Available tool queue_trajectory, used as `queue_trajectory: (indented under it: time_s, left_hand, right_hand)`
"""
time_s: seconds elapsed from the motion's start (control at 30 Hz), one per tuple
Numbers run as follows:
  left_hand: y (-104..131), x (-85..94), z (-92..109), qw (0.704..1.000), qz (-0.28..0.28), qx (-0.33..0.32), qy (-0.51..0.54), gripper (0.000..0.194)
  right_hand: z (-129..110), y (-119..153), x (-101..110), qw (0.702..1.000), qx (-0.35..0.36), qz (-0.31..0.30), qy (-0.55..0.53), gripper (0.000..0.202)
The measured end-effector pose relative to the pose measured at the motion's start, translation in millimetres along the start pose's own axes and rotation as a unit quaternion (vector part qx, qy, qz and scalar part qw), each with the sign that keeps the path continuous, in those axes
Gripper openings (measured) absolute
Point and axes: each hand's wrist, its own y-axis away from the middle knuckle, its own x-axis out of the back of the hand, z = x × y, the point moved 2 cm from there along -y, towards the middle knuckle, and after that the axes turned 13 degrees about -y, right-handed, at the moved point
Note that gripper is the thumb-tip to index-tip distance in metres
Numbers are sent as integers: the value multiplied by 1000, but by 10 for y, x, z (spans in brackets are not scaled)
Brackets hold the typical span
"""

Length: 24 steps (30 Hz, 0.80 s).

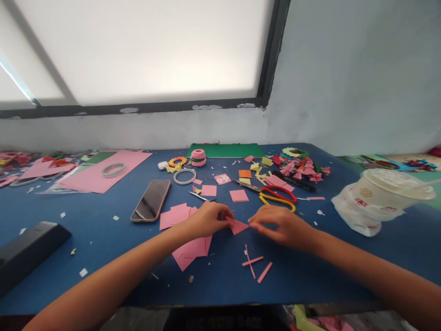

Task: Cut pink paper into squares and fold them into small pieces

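A small folded pink paper triangle (pixel 237 226) is held between both hands over the blue table. My left hand (pixel 212 219) pinches its left corner between thumb and fingers. At its right tip, my right hand (pixel 277 224) pinches the point of the paper. Overlapping pink paper squares (pixel 193 247) lie beside and beneath my left wrist. Just beyond the hands rest a loose pink square (pixel 239 196) and scissors (pixel 275 193) with red and yellow handles. Thin pink strips (pixel 253 261) lie nearer the table edge, below the hands.
On the blue table (pixel 103 248), a phone (pixel 151 201) and a dark object (pixel 32 250) lie left. A tape roll (pixel 184 176) and a pink-green paper ring stack (pixel 198 157) stand farther back. Folded paper pieces (pixel 299 163) are piled back right, near a white cup (pixel 382 195).
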Motion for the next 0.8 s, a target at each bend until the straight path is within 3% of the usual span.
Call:
queue_trajectory:
  time_s: [0.1, 0.2, 0.27, 0.47, 0.57, 0.67, 0.8]
  left_hand:
    - [45, 105, 38, 994, 19, 25, 104, 11]
    - [99, 216, 71, 968, 43, 48, 242, 12]
    - [129, 267, 83, 941, 58, 67, 327, 12]
    - [225, 343, 161, 877, 83, 88, 464, 26]
    - [274, 362, 178, 856, 107, 106, 495, 20]
    - [306, 373, 157, 843, 120, 109, 513, 16]
    - [334, 402, 119, 848, 162, 82, 498, 15]
  right_hand:
    - [187, -30, 216, 988, -51, 137, 46, 24]
    - [495, 31, 384, 964, -187, 124, 142, 20]
    - [694, 102, 437, 950, -269, 94, 130, 21]
    - [973, 94, 378, 946, -290, 117, 87, 30]
    - [1015, 38, 304, 939, -303, 155, 47, 28]
    - [951, 21, 241, 931, -300, 207, -11, 33]
    - [626, -57, 166, 926, -253, 245, -136, 45]
